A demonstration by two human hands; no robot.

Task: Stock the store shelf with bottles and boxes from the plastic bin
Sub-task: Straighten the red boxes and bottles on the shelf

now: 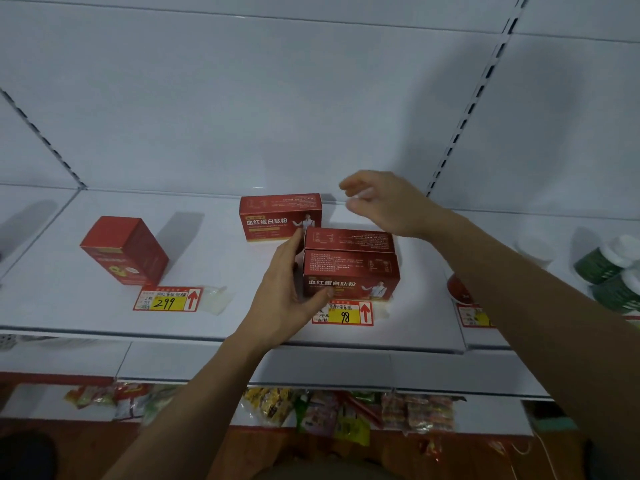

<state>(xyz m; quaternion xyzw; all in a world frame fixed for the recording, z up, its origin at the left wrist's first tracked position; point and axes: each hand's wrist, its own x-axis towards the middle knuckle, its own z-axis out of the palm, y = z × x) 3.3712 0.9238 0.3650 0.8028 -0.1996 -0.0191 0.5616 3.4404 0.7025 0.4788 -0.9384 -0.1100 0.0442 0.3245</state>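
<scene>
Two red boxes with white lettering stand one behind the other near the white shelf's (221,327) front edge: a front box (353,277) and a second box (349,240) right behind it. My left hand (289,292) grips the front box's left end, thumb on its face. A third matching box (280,216) stands farther back. My right hand (381,202) hovers above and behind the pair, fingers apart, holding nothing. A taller red box (126,251) stands alone at the shelf's left.
Price tags reading 299 (168,299) and 98 (343,313) lie at the shelf front. Green bottles with white caps (613,268) and a red round item (459,289) sit at the right. Packaged snacks (346,410) fill the lower shelf. Slotted uprights (464,119) flank the back panel.
</scene>
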